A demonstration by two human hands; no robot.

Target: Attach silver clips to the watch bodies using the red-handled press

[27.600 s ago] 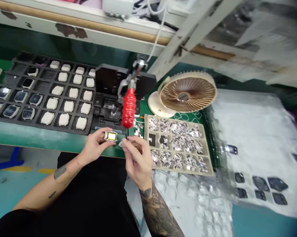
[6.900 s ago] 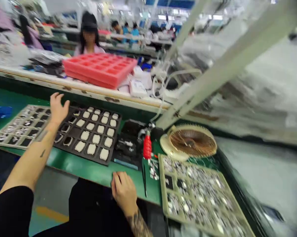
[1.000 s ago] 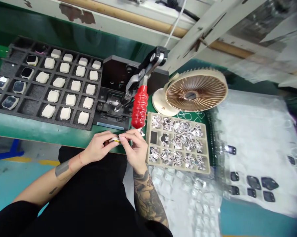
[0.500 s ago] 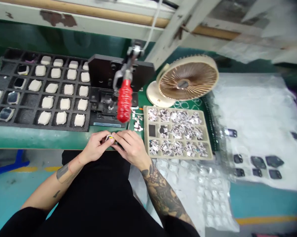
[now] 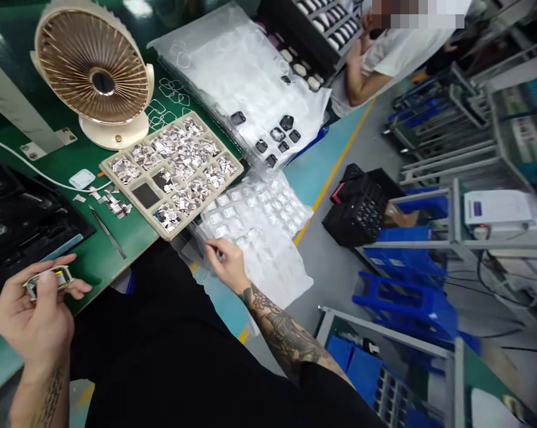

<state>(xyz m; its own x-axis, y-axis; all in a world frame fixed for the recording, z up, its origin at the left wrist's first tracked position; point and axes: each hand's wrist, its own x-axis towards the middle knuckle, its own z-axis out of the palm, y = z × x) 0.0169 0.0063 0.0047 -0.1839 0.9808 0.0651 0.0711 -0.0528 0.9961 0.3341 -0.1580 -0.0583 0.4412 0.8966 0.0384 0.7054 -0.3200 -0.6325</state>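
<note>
My left hand (image 5: 43, 312) grips a smartwatch case (image 5: 49, 282) by its edges, thumb across it; yellow and dark parts show inside. Over the near edge of a clear plastic tray (image 5: 268, 255) with white squarish pieces hovers my right hand (image 5: 226, 261), its fingers curled together. Whatever they may pinch is too small or hidden to make out. Tweezers (image 5: 107, 233) lie on the green bench between the left hand and a beige compartment box (image 5: 239, 169) full of small silvery tabs. Loose tabs (image 5: 116, 205) are scattered beside that box.
A desk fan (image 5: 94, 77) stands behind the box, and a black fixture (image 5: 22, 214) is at the left. Beyond the box, plastic sheeting (image 5: 232, 77) carries several dark watch parts. Another person (image 5: 375, 71) handles a black tray at the far right. Blue stools (image 5: 402, 303) stand on the floor.
The view has swung to the right. My hands were together at the bench edge; now the right hand has left the watch case and reached over to the clear tray.
</note>
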